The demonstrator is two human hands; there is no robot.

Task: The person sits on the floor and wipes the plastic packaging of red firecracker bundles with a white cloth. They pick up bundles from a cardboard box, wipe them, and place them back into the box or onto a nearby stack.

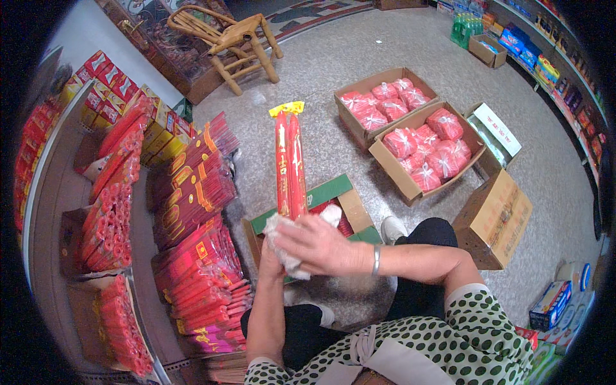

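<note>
A pair of long red candles (pixel 290 163) with gold writing and a yellow wrap at the far end stands out in front of me. My left hand (pixel 272 257) grips their near end; its fingers are mostly hidden. Across it lies my right hand (pixel 327 245), slightly blurred, with a silver bracelet at the wrist, pressing a crumpled white cloth (pixel 285 245) against the candles. Below and beyond the hands, a green-edged cardboard box (pixel 332 188) sits open on the floor, with red items and something white in it.
On the left, shelves (pixel 48 163) hold bundles of red candles and packs of red incense sticks (pixel 199 192). Two open cartons (pixel 399 185) of pink-wrapped bundles stand ahead right, near a closed carton (pixel 500 219). A bamboo chair (pixel 240 36) stands far left, and stocked shelves line the right.
</note>
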